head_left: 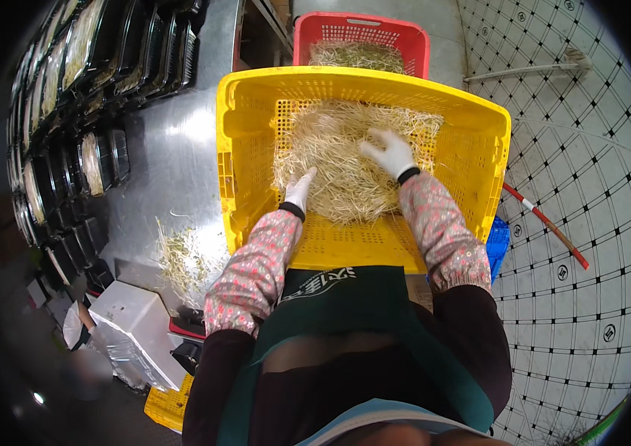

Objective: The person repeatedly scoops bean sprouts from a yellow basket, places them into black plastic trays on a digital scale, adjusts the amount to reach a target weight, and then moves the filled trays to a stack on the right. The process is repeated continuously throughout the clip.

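Note:
A big yellow plastic crate (360, 241) with perforated walls stands in front of me. Pale, thin bean sprouts (349, 186) lie in a loose heap over its floor. My right hand (391, 154), in a white glove, is over the right part of the heap, its fingers spread and nothing held. At the heap's left edge is my left hand (299, 189), also gloved, its fingers stretched forward against the sprouts. Some left fingertips are hard to make out. Flowered sleeve covers reach down both forearms.
Left of the crate is a metal table (174, 156) with stacks of black trays (100, 56) and a small sprout pile (182, 260). A red crate (416, 48) holding more sprouts stands beyond. A white box (133, 316) sits lower left; a red-and-white pole (546, 223) lies right.

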A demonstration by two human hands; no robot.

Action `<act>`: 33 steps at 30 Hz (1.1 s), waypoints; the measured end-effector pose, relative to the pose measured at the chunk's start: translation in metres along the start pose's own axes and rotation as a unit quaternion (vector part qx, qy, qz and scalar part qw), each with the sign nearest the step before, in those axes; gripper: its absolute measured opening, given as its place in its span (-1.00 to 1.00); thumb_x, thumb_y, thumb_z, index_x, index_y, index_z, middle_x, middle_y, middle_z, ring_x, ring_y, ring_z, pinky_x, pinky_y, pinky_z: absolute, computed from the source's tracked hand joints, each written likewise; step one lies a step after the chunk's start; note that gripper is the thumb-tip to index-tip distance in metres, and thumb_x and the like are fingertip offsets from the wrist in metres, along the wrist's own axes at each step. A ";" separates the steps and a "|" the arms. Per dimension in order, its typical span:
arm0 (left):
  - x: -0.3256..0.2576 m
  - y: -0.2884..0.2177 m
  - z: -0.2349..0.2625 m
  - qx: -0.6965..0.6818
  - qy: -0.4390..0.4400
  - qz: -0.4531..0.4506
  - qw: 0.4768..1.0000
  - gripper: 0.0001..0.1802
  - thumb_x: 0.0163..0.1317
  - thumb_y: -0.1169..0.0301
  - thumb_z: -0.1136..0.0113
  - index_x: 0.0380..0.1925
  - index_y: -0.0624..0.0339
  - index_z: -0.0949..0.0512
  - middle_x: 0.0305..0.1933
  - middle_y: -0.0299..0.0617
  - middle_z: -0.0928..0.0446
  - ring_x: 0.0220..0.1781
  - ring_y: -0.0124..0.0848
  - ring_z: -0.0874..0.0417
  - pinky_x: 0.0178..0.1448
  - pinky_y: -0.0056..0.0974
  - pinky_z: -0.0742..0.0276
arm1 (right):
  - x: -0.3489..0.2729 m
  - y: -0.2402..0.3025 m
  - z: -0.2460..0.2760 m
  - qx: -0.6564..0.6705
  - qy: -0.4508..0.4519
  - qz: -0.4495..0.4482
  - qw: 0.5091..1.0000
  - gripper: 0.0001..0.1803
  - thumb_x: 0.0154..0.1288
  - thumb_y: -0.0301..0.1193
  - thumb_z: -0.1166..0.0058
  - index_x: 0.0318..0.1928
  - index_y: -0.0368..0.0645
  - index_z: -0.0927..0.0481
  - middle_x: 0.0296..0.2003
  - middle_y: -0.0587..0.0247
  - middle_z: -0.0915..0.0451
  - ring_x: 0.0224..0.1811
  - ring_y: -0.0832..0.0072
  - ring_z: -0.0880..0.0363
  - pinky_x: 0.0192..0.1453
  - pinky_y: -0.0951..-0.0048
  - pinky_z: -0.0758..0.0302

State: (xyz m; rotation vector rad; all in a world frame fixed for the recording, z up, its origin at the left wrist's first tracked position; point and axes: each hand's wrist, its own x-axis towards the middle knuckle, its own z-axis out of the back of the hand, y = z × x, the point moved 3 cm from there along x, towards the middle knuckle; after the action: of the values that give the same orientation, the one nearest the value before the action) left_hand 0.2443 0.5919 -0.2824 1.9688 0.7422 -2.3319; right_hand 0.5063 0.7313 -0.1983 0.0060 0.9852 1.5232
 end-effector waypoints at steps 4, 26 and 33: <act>0.026 0.000 -0.023 -0.034 -0.032 -0.004 0.999 -0.01 0.05 -0.10 -0.40 0.32 0.31 -0.25 0.32 -0.01 -0.36 0.29 -0.13 -0.38 0.32 -0.06 -0.28 | 0.080 -0.031 0.006 -0.031 0.005 -0.090 0.995 0.03 0.16 0.32 -0.05 0.38 -0.25 -0.27 0.33 -0.14 -0.32 0.41 0.14 -0.27 0.45 0.30 -0.20; -0.055 -0.031 -0.052 -0.204 0.014 -0.134 0.970 -0.49 0.11 0.40 -0.34 0.10 0.30 -0.52 0.14 -0.17 -0.53 0.18 -0.35 -0.48 0.31 -0.24 -0.31 | 0.053 0.035 -0.035 0.149 0.107 -0.010 0.983 -0.05 0.05 0.12 -0.29 0.24 -0.40 -0.40 0.17 -0.21 -0.49 0.23 0.09 -0.48 0.31 0.28 -0.37; 0.009 0.015 0.000 -0.127 -0.088 0.032 0.988 -0.13 0.01 0.07 -0.42 0.29 0.23 -0.32 0.40 -0.06 -0.27 0.39 -0.17 -0.25 0.41 -0.05 -0.16 | 0.113 -0.028 -0.008 0.027 0.043 -0.079 0.996 0.11 -0.01 0.37 -0.14 0.33 -0.27 -0.33 0.32 -0.14 -0.34 0.39 0.10 -0.28 0.43 0.25 -0.23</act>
State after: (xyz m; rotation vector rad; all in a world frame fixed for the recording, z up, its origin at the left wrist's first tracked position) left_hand 0.2467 0.5810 -0.2966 1.6366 0.8968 -2.2096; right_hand 0.4975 0.8155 -0.2779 -0.0978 1.0697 1.3612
